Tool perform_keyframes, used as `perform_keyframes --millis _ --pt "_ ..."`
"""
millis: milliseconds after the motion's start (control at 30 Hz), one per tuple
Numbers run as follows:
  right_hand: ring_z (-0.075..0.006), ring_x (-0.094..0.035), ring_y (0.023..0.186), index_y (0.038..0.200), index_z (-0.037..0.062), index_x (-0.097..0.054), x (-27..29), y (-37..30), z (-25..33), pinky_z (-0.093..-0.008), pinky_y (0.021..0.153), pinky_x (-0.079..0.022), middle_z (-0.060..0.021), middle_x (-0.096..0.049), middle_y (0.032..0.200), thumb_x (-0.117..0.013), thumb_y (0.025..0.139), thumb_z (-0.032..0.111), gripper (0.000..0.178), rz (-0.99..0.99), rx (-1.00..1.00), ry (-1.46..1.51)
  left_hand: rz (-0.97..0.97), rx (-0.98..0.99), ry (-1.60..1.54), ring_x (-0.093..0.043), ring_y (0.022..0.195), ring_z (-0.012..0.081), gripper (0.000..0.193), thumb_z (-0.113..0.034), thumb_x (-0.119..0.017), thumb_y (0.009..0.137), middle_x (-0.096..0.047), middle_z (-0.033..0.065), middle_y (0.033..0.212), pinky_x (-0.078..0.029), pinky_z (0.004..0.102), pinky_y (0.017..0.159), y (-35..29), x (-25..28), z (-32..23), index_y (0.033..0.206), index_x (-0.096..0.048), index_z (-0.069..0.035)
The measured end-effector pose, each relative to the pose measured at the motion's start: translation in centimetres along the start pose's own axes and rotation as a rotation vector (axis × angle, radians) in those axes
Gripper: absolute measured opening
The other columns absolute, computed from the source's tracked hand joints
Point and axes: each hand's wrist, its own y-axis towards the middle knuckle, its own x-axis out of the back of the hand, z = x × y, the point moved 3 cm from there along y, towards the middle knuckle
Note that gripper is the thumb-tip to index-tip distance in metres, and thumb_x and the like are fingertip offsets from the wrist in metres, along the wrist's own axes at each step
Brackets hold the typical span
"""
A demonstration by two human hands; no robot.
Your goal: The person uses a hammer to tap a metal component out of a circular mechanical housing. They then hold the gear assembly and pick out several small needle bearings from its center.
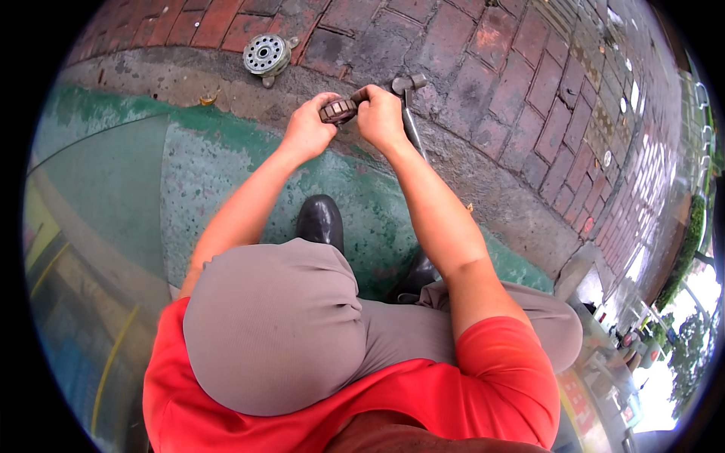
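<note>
A small round motor part, dark and segmented like a stator core (337, 112), is held between both hands out in front of me, above the strip where green floor meets rough concrete. The fingers of my left hand (308, 128) close round its left side. My right hand (380, 117) pinches its right edge, with the fingertips partly hidden. Just beyond the right hand lies a hammer (408, 83), its metal handle passing behind my right wrist. Up and to the left, a round metal motor end cover (264, 55) with a ring of holes rests on the paving.
Red and grey paving bricks (453, 98) stretch away ahead and to the right. Underfoot is worn green-painted floor (219, 166), with my black boot (320, 220) on it. A glass panel (91, 249) stands at the left.
</note>
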Motion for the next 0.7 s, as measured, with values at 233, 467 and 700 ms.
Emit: perform_keyframes --millis 233,467,700 --pt "-0.0317 -0.068 0.102 0.114 -0.0039 -0.066 0.1 1.0 -2.4 -0.0373 0.092 -0.051 -0.0227 -0.07 0.107 -0.056 0.082 0.004 0.035 0.205 -0.042 0.31 0.176 0.198 -0.711 -0.062 0.104 0.0218 0.067 0.009 -0.063 0.072 -0.061 0.0116 0.119 -0.052 0.0337 0.087 0.9 0.7 2.1 0.136 -0.043 0.003" --pt "-0.0411 -0.061 0.105 0.107 -0.0048 -0.063 3.4 1.3 -5.3 -0.0481 0.092 -0.049 -0.0262 -0.063 0.108 -0.068 0.081 0.021 0.037 -0.181 -0.118 -0.454 0.224 0.176 -1.083 -0.064 0.098 0.0201 0.062 0.007 -0.065 0.078 -0.061 0.01 0.117 -0.055 0.0339 0.075 0.4 0.4 1.9 0.136 -0.043 -0.003" --pt "-0.0426 -0.064 0.098 0.106 -0.0036 -0.055 2.3 -0.5 -11.7 -0.0486 0.088 -0.051 -0.0259 -0.064 0.103 -0.073 0.081 0.023 0.04 -0.07 -0.229 -0.558 0.194 0.117 -1.072 -0.064 0.102 0.0189 0.058 0.006 -0.067 0.082 -0.061 0.0075 0.119 -0.057 0.0329 0.076 1.3 0.9 3.1 0.134 -0.045 -0.008"
